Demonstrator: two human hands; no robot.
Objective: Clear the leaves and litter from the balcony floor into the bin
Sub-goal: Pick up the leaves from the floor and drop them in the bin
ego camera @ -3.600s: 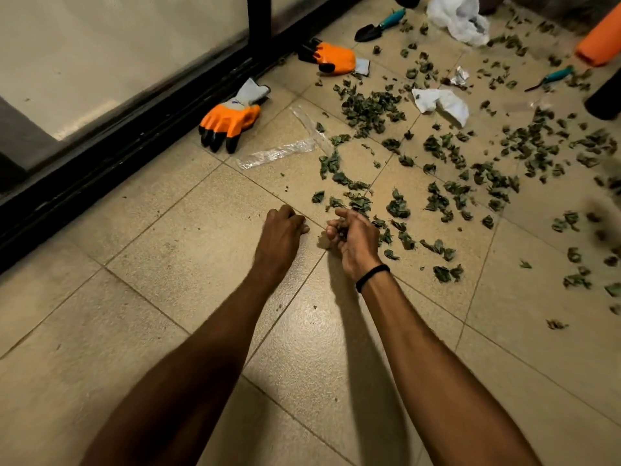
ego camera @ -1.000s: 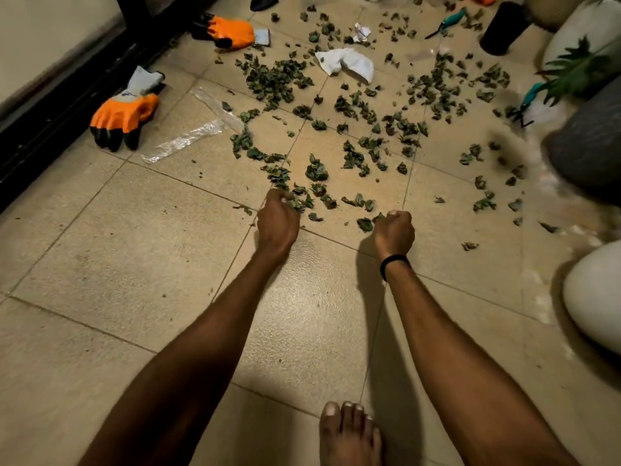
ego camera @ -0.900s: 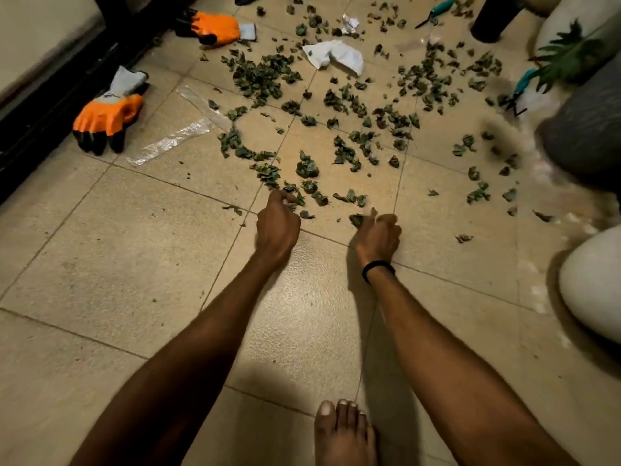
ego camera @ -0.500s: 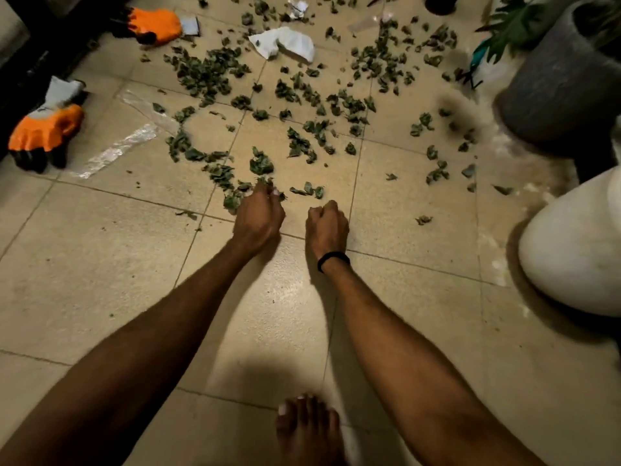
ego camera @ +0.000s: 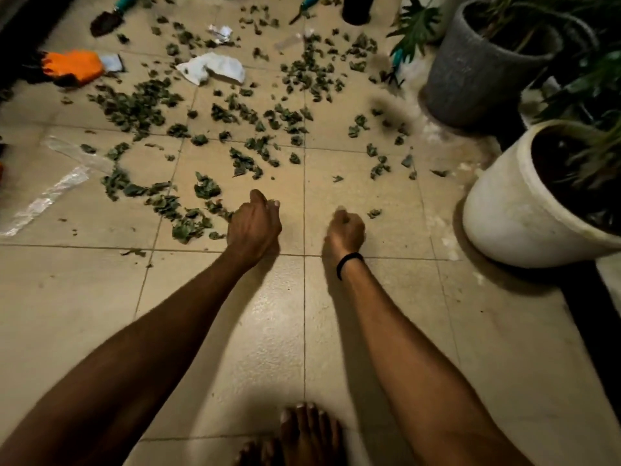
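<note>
Low over the tiles (ego camera: 268, 314), your left hand (ego camera: 253, 225) and right hand (ego camera: 346, 227) are both curled closed — whatever they hold is hidden — mid-gathering, with leaves (ego camera: 188, 227) strewn ahead, so next scoop the clump beside your left hand, then seek the bin, not in view.

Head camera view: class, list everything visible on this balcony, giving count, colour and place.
leaves: many, dark green, scattered from centre to far side
paper: two crumpled pieces, white, far centre
plastic wrapper: one, clear, left
glove: one, orange, far left
garden tools: three, teal-handled, far side
dark container: one, black, top centre
grey pot: one, far right, planted
white pot: one, right, planted
floor: beige tiles
left hand: one, fingers curled, beside the nearest leaves
right hand: one, fingers curled, black wristband
foot: one, bare, bottom edge
</note>
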